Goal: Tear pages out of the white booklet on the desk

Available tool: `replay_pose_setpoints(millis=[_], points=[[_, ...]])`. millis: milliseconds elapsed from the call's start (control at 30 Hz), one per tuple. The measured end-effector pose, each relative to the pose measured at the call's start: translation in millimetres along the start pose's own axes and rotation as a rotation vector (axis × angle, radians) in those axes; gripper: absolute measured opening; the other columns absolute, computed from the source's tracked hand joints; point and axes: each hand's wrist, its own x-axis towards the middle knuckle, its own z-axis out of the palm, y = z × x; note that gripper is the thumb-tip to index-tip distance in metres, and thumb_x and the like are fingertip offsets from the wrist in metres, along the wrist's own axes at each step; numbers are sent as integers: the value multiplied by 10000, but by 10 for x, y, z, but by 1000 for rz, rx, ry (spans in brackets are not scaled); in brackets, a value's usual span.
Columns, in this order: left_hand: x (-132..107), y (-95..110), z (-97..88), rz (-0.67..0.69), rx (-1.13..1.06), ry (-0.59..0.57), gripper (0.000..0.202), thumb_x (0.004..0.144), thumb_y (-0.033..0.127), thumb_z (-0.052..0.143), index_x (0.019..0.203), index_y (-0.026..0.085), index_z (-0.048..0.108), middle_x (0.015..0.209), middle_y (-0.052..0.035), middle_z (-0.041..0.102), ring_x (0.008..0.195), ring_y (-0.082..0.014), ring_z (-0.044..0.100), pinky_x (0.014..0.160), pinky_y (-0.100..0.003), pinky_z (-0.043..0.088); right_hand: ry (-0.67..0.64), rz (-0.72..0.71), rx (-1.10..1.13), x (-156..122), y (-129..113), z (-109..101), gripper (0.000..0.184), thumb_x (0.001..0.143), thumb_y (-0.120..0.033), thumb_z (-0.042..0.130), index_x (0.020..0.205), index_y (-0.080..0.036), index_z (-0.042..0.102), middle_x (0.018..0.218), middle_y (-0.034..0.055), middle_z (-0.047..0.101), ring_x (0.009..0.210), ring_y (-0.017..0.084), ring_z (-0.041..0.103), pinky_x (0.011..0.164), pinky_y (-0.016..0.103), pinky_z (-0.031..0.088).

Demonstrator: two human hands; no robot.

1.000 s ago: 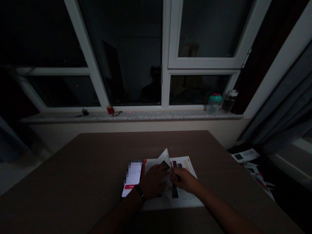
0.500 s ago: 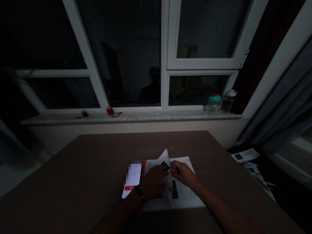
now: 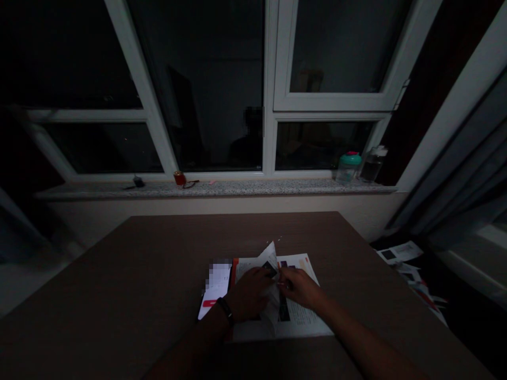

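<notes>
A printed paper sheet [image 3: 295,316] lies on the brown table [image 3: 150,274], with one part folded up into a raised flap [image 3: 269,254]. My left hand [image 3: 247,295] rests on the sheet's left half, fingers curled down onto the paper near the fold. My right hand [image 3: 299,287] lies on the right half, fingertips pressed on the crease beside the flap. A lit phone [image 3: 216,290] lies flat just left of my left hand. A dark band sits on my left wrist [image 3: 225,311].
A stone windowsill [image 3: 214,189] runs behind the table, with a teal-lidded jar [image 3: 347,167], a clear bottle [image 3: 372,162], a small red object [image 3: 179,178] and a small dark object [image 3: 138,182]. Loose papers [image 3: 400,252] lie on the floor at right. Grey curtains [image 3: 463,179] hang there.
My right hand slid up along the fold and came back down a little. My left hand stays on the paper.
</notes>
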Motion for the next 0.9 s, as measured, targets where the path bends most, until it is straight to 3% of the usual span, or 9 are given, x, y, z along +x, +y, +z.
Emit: replay_pose_setpoints(millis=[167,467,667,900], points=[[-7,-40,66,9,24,28,507,772,130,610,1261,210,504,1375,-83,453,1290,-276,370,1078,-450,324,95,60,44,80,59,2,91,805,-137,529,776,-212,487,725,-26,570,651,125,530,606,207,361],[-8,14,76,-10,74,72,405,868,171,569,1265,225,509,1353,-73,463,1262,-274,407,1049,-451,371,112,81,23,-61,50,-60,102,808,-202,575,746,-210,494,734,-16,592,654,131,538,598,210,359],[-7,22,102,18,104,82,444,919,245,557,1348,226,440,1327,-74,490,1224,-262,437,1043,-437,373,112,102,17,-62,94,-35,75,821,-219,565,770,-208,511,705,-28,579,633,123,535,580,208,347],[-13,19,69,-34,87,44,508,915,378,572,1380,237,422,1437,-72,430,1299,-291,379,1087,-486,306,155,125,34,-42,79,-62,92,836,-230,558,773,-208,495,686,-28,568,623,130,533,583,218,363]])
